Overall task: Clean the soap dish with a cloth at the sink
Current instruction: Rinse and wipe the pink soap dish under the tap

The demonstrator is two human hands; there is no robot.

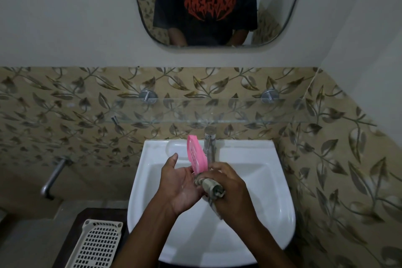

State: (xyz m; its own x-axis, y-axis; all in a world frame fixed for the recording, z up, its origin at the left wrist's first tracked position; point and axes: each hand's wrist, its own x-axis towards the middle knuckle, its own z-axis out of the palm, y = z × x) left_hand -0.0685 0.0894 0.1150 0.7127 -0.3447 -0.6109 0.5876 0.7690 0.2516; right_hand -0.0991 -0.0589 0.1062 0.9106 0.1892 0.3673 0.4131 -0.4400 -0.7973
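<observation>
Leaf-patterned tiles are covering the lower walls, while a mirror is hanging on plain plaster above a glass shelf; dim light is falling throughout.

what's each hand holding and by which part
The right hand grips the bunched cloth round its middle. The soap dish stands on edge, its lower end between the cloth and the open left hand; which one holds it cannot be told.
</observation>
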